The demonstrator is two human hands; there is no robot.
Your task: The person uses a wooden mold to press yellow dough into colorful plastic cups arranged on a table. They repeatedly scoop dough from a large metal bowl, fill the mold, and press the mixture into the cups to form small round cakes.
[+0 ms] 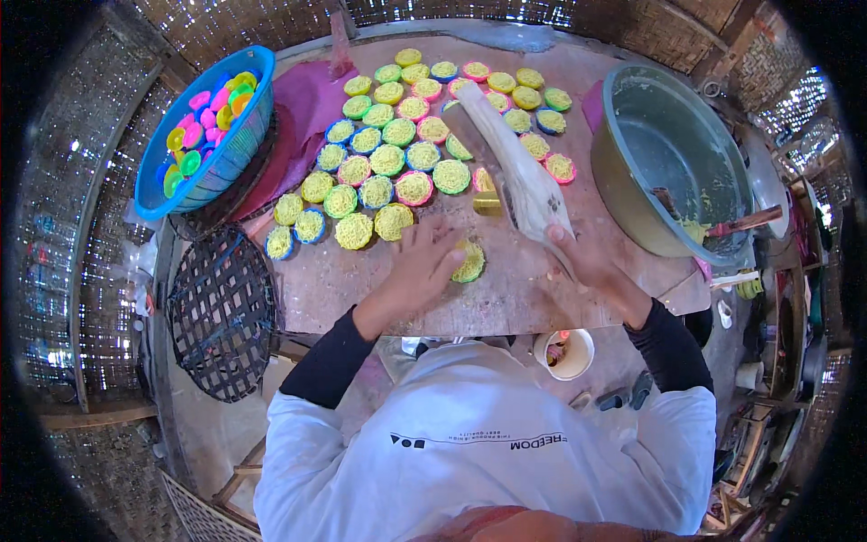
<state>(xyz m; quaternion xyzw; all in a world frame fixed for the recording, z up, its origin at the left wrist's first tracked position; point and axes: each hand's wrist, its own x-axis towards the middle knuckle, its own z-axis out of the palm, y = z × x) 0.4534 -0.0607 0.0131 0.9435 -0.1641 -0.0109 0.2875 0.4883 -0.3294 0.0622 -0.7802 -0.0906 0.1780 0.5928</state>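
Note:
Small scalloped cups of yellow stringy dough, rimmed green, pink, yellow or blue, cover much of the worktable. One green-rimmed cup sits apart near the front edge. Beside it is my left hand, slightly blurred, fingers stretched and thumb close to the rim; whether it touches is unclear. My right hand grips the near end of a long, pale wooden press-like tool, thumb on top. That tool slants away to the far left over some cups. By its left side a gold-yellow block shows, partly covered.
A blue basket of colourful empty cups stands far left, above a dark woven rack. At right is a large green-grey tub with a reddish-handled tool inside. Below the table's front edge stands a white bucket.

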